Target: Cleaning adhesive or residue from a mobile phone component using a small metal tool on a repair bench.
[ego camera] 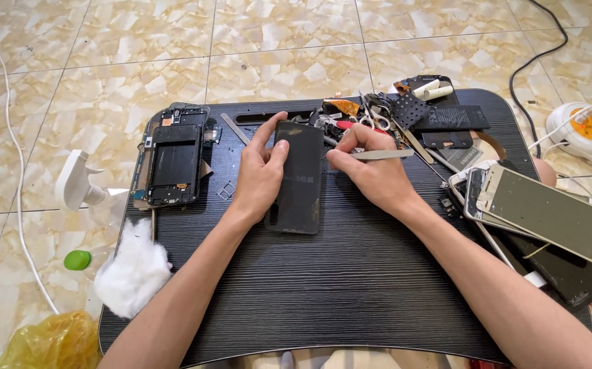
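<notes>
near edge: dark ribbed lap desk (350, 301) closest to camera, both forearms crossing it
phone panel: flat black phone back panel (298, 176), lying mid-desk, long side running away from camera, worn patches on surface
left hand: left hand (260, 174) cupped on panel's left edge, thumb across the top face, index finger at top corner; pinning it flat, not lifting
right hand: right hand (371, 167) pinched shut around metal tweezers (378, 155), tips aimed at panel's right edge near the top
handling: looks light, thin, stiff; likely brittle and will crack if flexed; smooth face probably slippery, so hold by the long edges, not the middle
left of panel: opened phone frame (174, 158) with exposed internals; metal pry strip (234, 128) just beside left hand
behind: pile of small parts, scissors (376, 119), flat battery (454, 117)
right: stack of phones (542, 212), screens up, overhanging desk edge
off desk: cotton wad (134, 268), white spray bottle (77, 183), yellow bag (50, 342), extension socket (589, 128) on tiled floor
</notes>
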